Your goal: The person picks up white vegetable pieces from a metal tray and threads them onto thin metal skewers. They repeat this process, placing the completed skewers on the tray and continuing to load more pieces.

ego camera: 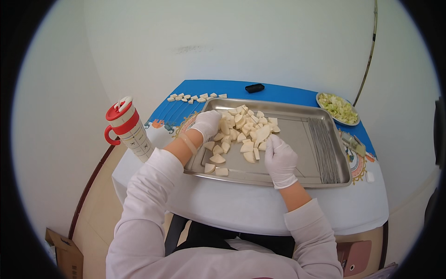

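A stainless steel tray (289, 150) holds a heap of cut white vegetable chunks (247, 123), many of them wedge-shaped. My left hand (208, 123), in a white glove, is over the tray's left side at the edge of the heap. Its fingertips are turned away, so whether they grip anything is hidden. At the heap's right side, my gloved right hand (281, 162) pinches a large pale vegetable piece (262, 134) between thumb and fingers. Thin metal skewers (324, 151) lie bundled along the tray's right end, with a few loose ones beside them.
Skewered white pieces (195, 98) rest on the blue cloth beyond the tray's left corner. A red-and-white tumbler (129, 129) stands left. Toward the back are a black object (254, 88) and a plate of chopped greens (338, 108). A clear packet (353, 143) lies right of the tray.
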Motion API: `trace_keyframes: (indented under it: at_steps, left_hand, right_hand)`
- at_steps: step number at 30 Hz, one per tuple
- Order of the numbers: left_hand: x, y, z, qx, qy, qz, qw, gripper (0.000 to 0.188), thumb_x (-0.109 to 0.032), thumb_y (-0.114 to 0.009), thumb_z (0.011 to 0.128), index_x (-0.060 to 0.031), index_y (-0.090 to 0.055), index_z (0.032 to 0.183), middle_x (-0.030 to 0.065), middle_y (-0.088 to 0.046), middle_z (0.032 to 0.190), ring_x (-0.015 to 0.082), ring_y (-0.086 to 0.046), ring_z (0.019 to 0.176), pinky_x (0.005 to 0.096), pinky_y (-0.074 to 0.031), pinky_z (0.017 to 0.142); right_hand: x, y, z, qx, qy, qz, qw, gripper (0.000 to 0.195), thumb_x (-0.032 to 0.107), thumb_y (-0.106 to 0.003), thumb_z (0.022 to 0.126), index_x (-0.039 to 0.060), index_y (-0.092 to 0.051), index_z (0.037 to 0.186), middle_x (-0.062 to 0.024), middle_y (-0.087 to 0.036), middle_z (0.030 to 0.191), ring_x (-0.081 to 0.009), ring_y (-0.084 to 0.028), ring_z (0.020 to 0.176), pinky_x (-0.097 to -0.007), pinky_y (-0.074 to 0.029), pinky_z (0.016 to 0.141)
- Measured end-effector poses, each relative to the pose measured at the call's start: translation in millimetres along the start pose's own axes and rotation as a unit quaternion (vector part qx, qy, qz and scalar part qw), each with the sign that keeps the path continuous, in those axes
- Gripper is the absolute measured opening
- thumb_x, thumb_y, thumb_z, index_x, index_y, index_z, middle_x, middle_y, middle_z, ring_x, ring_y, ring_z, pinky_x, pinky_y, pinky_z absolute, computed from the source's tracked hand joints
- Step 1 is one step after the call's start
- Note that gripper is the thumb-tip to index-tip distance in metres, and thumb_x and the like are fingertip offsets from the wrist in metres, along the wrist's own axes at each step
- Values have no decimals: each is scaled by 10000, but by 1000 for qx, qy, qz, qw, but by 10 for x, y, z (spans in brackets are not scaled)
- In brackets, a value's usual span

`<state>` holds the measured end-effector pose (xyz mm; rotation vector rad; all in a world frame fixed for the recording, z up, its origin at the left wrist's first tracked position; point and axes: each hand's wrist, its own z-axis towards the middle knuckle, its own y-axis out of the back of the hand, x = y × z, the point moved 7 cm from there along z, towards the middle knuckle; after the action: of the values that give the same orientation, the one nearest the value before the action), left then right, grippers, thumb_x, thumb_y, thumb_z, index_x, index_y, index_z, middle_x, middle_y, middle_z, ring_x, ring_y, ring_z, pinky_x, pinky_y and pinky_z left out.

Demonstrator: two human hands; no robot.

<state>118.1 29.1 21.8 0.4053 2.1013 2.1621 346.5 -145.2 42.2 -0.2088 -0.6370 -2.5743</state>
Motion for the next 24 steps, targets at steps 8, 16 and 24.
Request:
trace_keyframes:
  at_steps: [8, 16, 24]
  left_hand:
    - [-486, 90, 201, -45, -71, -94, 992, 495, -313, -647, 938, -55, -566, 1352, 178, -647, 1285, 335, -621, 1188, 424, -495, 1009]
    - [-415, 299, -201, -85, 31, -488, 868, 438, -230, -672, 967, -82, -539, 1357, 112, -631, 1257, 261, -641, 1143, 383, -538, 975]
    - [-593, 444, -916, -2, -50, -959, 281, 349, -116, -583, 1029, -111, -506, 1370, 69, -556, 1247, 203, -622, 1124, 291, -586, 934]
  right_hand:
    - [-42, 2, -4, -3, -19, -18, 1000, 54, 198, -607, 932, 151, -611, 907, -61, -603, 704, -291, -621, 619, -416, -467, 508]
    - [-16, 31, 9, -15, -34, 10, 999, 58, 187, -600, 938, 141, -614, 905, -68, -607, 719, -293, -618, 634, -415, -468, 526]
    - [48, 74, 40, -24, -6, 10, 1000, 59, 164, -594, 941, 130, -624, 904, -61, -589, 694, -281, -614, 621, -410, -464, 514]
